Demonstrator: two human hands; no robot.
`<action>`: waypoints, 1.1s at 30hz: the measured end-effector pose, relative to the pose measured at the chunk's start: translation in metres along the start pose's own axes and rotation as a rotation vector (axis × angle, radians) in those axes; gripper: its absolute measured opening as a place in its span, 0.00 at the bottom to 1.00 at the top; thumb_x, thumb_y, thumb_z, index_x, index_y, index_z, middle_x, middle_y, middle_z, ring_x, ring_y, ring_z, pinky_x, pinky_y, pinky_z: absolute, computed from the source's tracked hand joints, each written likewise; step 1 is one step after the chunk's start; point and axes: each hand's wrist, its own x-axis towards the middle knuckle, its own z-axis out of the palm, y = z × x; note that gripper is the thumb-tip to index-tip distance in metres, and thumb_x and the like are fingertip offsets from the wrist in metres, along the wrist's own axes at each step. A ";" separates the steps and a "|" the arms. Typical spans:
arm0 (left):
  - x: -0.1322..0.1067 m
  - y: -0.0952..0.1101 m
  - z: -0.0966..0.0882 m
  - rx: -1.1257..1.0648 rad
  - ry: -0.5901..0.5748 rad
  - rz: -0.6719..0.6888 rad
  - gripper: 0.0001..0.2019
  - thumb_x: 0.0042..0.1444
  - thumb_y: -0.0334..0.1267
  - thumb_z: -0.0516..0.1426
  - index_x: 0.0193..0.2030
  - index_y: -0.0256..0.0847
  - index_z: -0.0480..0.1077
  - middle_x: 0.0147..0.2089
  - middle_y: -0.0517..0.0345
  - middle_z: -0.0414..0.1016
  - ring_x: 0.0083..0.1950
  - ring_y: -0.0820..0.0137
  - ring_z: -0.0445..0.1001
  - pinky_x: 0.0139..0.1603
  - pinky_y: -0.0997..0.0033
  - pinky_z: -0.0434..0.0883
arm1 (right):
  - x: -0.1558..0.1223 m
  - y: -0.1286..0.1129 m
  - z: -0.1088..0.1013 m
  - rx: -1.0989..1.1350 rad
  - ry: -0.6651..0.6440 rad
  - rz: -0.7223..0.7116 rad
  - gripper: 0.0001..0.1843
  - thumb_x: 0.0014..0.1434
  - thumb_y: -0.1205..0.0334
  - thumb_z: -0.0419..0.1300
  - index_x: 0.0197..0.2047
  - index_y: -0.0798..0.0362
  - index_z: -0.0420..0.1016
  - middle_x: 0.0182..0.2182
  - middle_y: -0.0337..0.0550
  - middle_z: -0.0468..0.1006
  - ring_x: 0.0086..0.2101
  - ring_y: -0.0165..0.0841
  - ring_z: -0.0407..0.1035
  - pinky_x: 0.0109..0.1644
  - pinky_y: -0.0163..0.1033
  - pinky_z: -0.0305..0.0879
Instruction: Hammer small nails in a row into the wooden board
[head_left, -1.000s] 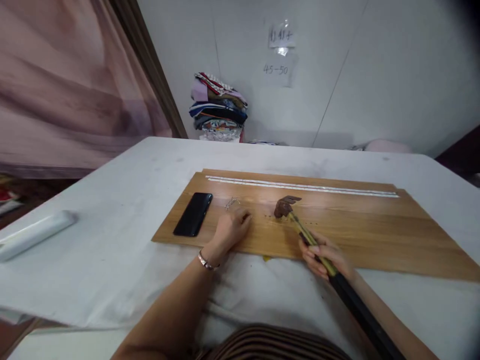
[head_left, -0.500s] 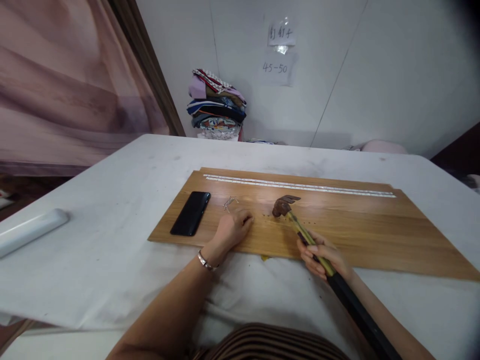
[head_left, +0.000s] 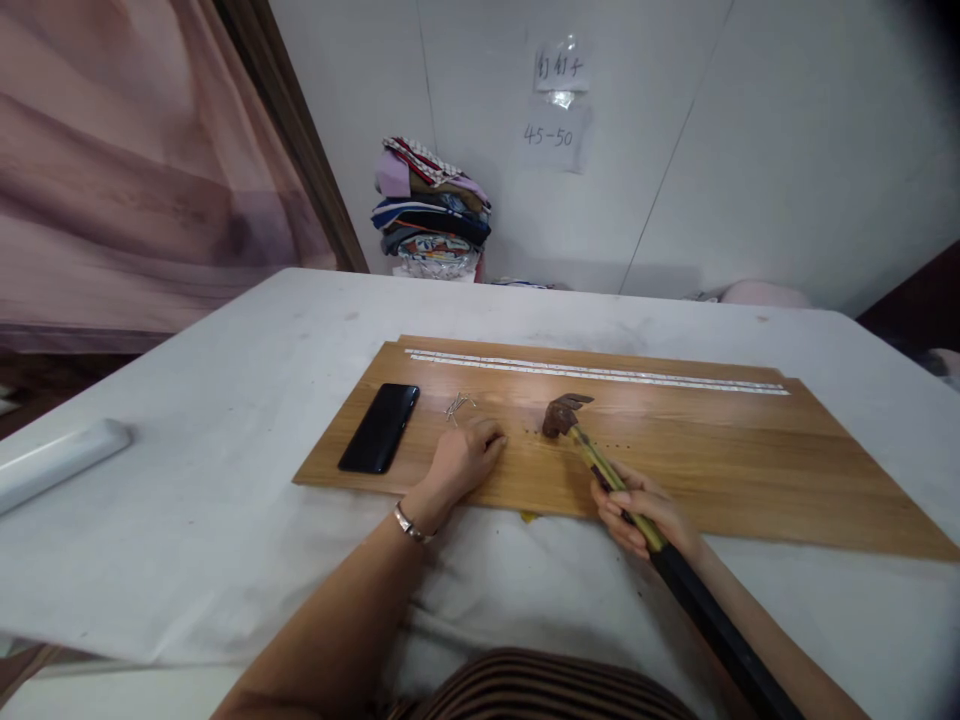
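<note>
My right hand (head_left: 637, 510) is wrapped round the yellow and black handle of a claw hammer (head_left: 600, 470). Its rusty head is over the wooden board (head_left: 735, 460), beside a row of small dark dots that look like nail heads (head_left: 611, 445). On the board's front part rests my left hand (head_left: 469, 455), fingers curled in; whatever they hold, if anything, is hidden. Just beyond that hand lies a small pile of loose nails (head_left: 455, 405). A bracelet (head_left: 409, 522) circles the left wrist.
Left on the board lies a black phone (head_left: 379, 428). Two white marked strips (head_left: 600, 375) run along its far side. A white roll (head_left: 67, 460) lies on the white-covered table (head_left: 225, 400). Folded cloth (head_left: 433, 215) is stacked by the wall.
The hammer head has dipped slightly towards the board and shifted a little left. My left hand stays where it was.
</note>
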 end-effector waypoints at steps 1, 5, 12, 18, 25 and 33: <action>0.000 0.000 0.000 -0.007 -0.001 0.000 0.07 0.60 0.37 0.53 0.35 0.42 0.73 0.37 0.57 0.78 0.39 0.67 0.75 0.35 0.71 0.66 | 0.000 0.000 0.001 0.000 0.005 -0.004 0.06 0.56 0.61 0.61 0.36 0.52 0.68 0.24 0.30 0.64 0.12 0.16 0.47 0.11 0.23 0.54; 0.000 0.001 -0.001 -0.025 -0.005 0.002 0.07 0.60 0.37 0.53 0.35 0.43 0.73 0.37 0.57 0.78 0.39 0.67 0.75 0.37 0.71 0.67 | -0.001 -0.002 0.002 -0.009 0.026 -0.008 0.08 0.56 0.61 0.61 0.37 0.52 0.67 0.25 0.31 0.65 0.12 0.16 0.48 0.11 0.22 0.53; 0.001 0.001 0.000 -0.031 -0.004 -0.010 0.07 0.60 0.36 0.53 0.35 0.43 0.73 0.36 0.57 0.78 0.38 0.67 0.75 0.36 0.71 0.67 | 0.002 -0.001 0.001 0.023 0.009 0.014 0.10 0.54 0.61 0.62 0.39 0.52 0.68 0.24 0.30 0.65 0.11 0.16 0.48 0.11 0.23 0.54; 0.001 0.000 0.001 -0.039 -0.003 -0.018 0.07 0.59 0.37 0.53 0.35 0.43 0.73 0.35 0.57 0.78 0.37 0.68 0.75 0.36 0.71 0.66 | 0.001 0.000 0.000 0.030 0.001 0.011 0.09 0.55 0.61 0.62 0.38 0.51 0.68 0.23 0.30 0.66 0.11 0.17 0.49 0.11 0.23 0.55; 0.001 0.000 0.001 -0.037 0.004 -0.017 0.08 0.60 0.37 0.53 0.34 0.42 0.73 0.35 0.56 0.78 0.37 0.68 0.74 0.37 0.71 0.66 | 0.001 0.001 0.001 0.007 0.013 0.000 0.09 0.55 0.61 0.62 0.39 0.52 0.68 0.22 0.30 0.65 0.11 0.16 0.48 0.11 0.23 0.55; 0.002 0.001 0.000 -0.038 0.001 -0.018 0.08 0.60 0.37 0.53 0.35 0.42 0.73 0.36 0.57 0.78 0.37 0.68 0.74 0.36 0.71 0.65 | 0.002 0.004 -0.003 0.015 0.023 0.004 0.10 0.55 0.63 0.61 0.41 0.51 0.68 0.24 0.30 0.65 0.11 0.17 0.48 0.11 0.23 0.54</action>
